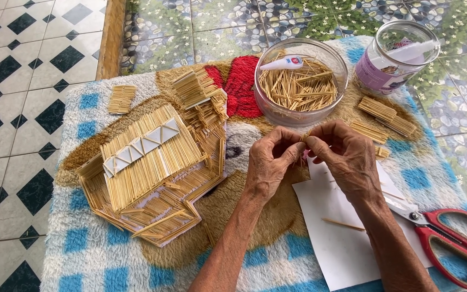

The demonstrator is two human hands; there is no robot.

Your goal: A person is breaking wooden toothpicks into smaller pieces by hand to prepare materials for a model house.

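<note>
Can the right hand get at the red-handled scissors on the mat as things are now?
Probably yes. The red-handled scissors lie uncovered beside the right hand, nothing between them, but its fingers now pinch small sticks together with the left hand.

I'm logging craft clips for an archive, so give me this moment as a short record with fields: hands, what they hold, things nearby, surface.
left hand: left hand, fingertips pinching small wooden sticks
right hand: right hand, fingertips meeting the left hand's on the same sticks
under hands: white paper sheet with a loose stick
ahead: clear round tub of sticks with a glue tube on top; clear jar
left side: stick-built model house
right side: red-handled scissors
surface: fluffy blue-checked mat on a tiled floor
</note>
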